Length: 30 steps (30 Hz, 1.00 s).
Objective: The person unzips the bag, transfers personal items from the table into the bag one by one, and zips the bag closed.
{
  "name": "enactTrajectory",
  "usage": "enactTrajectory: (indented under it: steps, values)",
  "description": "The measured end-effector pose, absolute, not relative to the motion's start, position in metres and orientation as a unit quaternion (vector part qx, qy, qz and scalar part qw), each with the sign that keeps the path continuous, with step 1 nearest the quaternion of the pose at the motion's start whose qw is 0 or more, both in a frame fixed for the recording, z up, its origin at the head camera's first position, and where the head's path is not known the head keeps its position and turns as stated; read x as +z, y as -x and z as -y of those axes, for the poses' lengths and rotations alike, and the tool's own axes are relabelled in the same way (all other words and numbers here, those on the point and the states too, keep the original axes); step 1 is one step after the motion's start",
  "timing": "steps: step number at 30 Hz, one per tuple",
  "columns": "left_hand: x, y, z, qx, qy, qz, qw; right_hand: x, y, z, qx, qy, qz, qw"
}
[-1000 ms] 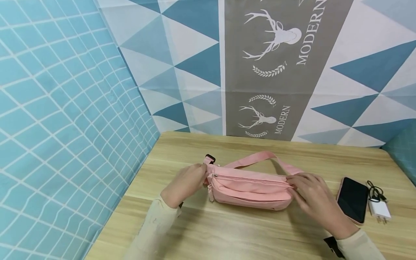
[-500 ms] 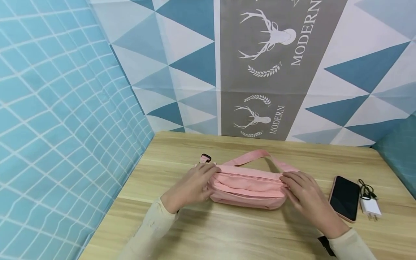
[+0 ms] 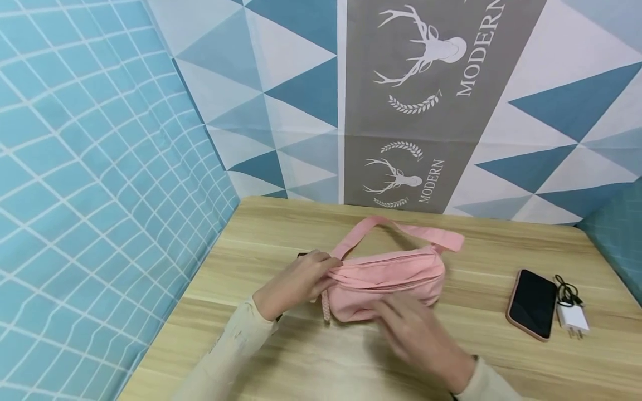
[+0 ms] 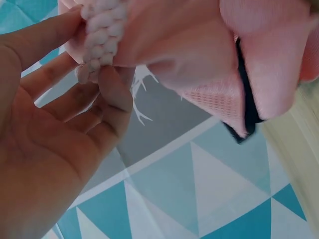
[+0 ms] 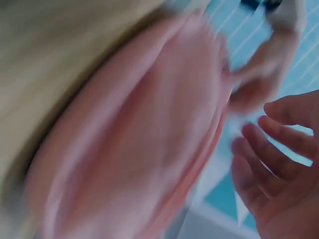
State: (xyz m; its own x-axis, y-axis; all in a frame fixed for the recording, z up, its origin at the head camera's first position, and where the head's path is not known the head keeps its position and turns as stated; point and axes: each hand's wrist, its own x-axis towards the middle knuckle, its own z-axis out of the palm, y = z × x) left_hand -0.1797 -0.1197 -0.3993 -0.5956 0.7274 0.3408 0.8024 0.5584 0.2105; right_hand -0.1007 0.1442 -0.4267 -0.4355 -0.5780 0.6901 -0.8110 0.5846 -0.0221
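Note:
A pink zippered waist bag [image 3: 396,273] lies on the wooden table, tilted with its right end farther back. My left hand [image 3: 298,284] grips the bag's left end, thumb and fingers curled about it. In the left wrist view a pale braided zipper pull [image 4: 104,35] hangs between thumb and fingers. My right hand [image 3: 421,337] is in front of the bag, blurred by motion. The right wrist view shows its fingers [image 5: 264,159] loosely bent with nothing between them, apart from the bag. Behind the bag, its pink strap [image 3: 358,234] loops over the table.
To the right lies a phone [image 3: 534,303] with a dark screen and pink edge. Beside it are a white charger plug [image 3: 573,317] and a coiled black cable [image 3: 567,291]. Patterned cloth walls [image 3: 301,111] border the table at the back and left.
My right hand has let go of the bag's right end and moved left and nearer. The bag has turned, its right end swinging back. My left hand has shifted its hold at the left end.

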Motion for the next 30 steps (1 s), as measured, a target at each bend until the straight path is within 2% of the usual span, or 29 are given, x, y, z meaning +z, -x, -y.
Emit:
enactTrajectory:
  steps: [5, 11, 18, 25, 30]
  values:
    - [-0.398, 0.174, 0.117, -0.155, 0.435, 0.881, 0.1, -0.436, 0.1, -0.091, 0.156, -0.388, 0.872, 0.253]
    - [-0.394, 0.17, 0.116, -0.154, 0.442, 0.88, 0.082, -0.447, 0.107, -0.055, 0.077, -0.301, 0.914, 0.261]
    - [-0.379, 0.163, 0.124, -0.154, 0.44, 0.885, 0.012, -0.452, 0.113, -0.055, 0.142, -0.296, 0.905, 0.27]
    - [-0.396, 0.165, 0.112, -0.156, 0.456, 0.872, 0.081, -0.447, 0.108, -0.069, 0.213, -0.311, 0.896, 0.236]
    - [-0.4, 0.17, 0.108, -0.176, 0.448, 0.875, 0.059, -0.443, 0.107, -0.085, 0.213, -0.307, 0.899, 0.227]
